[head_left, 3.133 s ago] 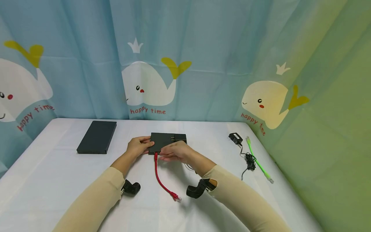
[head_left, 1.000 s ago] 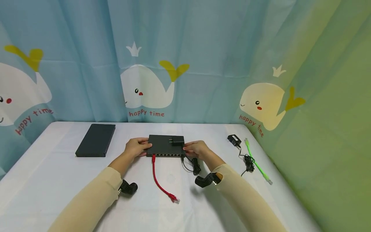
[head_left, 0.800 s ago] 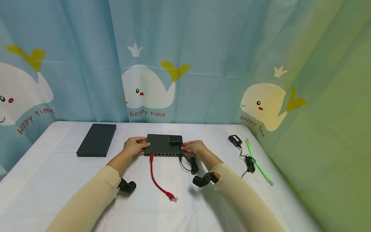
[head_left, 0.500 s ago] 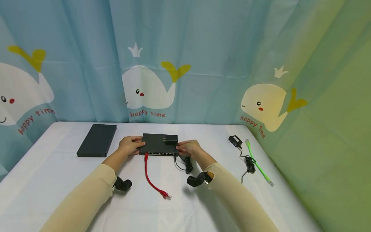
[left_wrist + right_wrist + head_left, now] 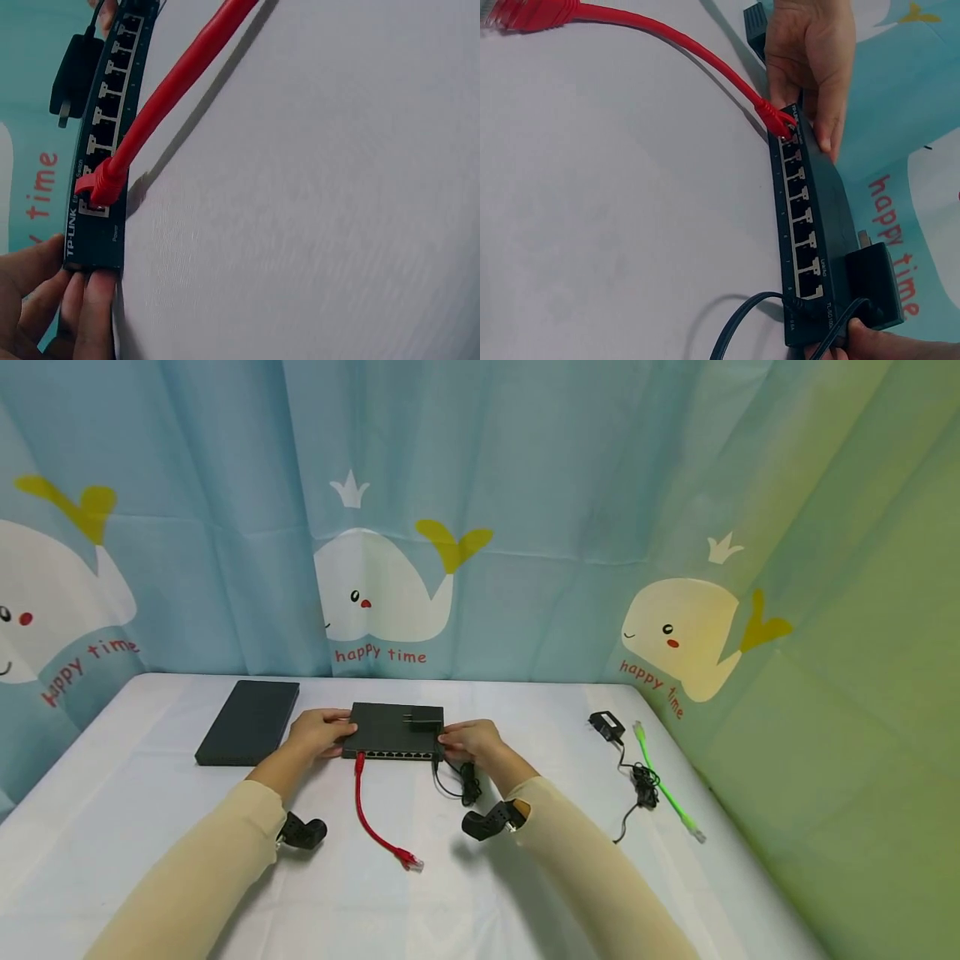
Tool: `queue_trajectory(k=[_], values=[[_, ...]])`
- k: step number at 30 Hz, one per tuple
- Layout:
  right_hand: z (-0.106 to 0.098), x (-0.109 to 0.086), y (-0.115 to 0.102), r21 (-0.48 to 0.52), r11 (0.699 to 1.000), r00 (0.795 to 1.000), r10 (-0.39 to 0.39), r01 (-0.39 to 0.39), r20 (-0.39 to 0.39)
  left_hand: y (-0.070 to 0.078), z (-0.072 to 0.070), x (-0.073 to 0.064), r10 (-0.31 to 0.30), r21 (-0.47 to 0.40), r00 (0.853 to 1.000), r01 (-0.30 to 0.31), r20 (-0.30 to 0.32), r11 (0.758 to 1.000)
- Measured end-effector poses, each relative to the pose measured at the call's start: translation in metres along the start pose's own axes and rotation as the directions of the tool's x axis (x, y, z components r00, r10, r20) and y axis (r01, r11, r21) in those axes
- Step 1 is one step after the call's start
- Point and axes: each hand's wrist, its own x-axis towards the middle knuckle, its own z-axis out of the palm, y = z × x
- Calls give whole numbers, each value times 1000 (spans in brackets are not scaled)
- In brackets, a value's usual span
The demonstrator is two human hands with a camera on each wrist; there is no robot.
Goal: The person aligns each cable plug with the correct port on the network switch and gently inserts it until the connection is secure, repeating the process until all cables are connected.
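In the head view my left hand (image 5: 318,732) and right hand (image 5: 472,742) grip a black network switch (image 5: 382,731) by its two short ends. Its row of ports faces me. A red Ethernet cable (image 5: 176,86) sits plugged into the port nearest the left end; its other plug (image 5: 406,858) lies loose on the table. On top of the switch, at the right, rests a black power adapter (image 5: 874,285), prongs pointing left. Its cord enters the front by my right hand, and the bundled cord (image 5: 470,783) trails beside that hand. My left thumb lies over the top edge.
At the back left lies a flat black box (image 5: 247,722), close beside my left hand. Toward the right edge of the white table are a second power adapter (image 5: 606,724) with its bundled cord (image 5: 645,787) and a green Ethernet cable (image 5: 678,807). A curtain hangs behind.
My right hand has left the red cable's plug area for the switch's right end. Both hands have since shifted the switch left, with the adapter on top and red cable trailing along.
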Motion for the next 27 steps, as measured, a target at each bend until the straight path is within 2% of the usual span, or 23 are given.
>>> queue_trajectory(k=[8,13,17,20,22,24,25,27], values=[[13,2,-3,4,1000,1000,4,-4,-7,5,-12,-7,-37,10,999,37,-3,999],[21,4,-3,13,1000,1000,10,-10,0,3,-19,-9,-44,36,999,45,-15,998],[22,6,-4,9,1000,1000,18,-18,10,2,-22,-8,-14,67,1000,16,-28,998],[21,7,-5,4,1000,1000,28,-28,13,5,-27,-7,58,97,996,-52,-62,994],[20,7,-5,-3,999,999,38,-38,19,7,-36,-6,125,146,986,-108,-107,983],[19,6,-6,-16,999,999,47,-47,21,8,-49,-7,201,225,966,-162,-165,961],[18,6,-6,-22,998,998,52,-52,22,7,-57,-7,240,263,949,-183,-202,947],[18,6,-6,-26,998,998,59,-59,24,2,-76,-6,306,344,906,-199,-292,918]])
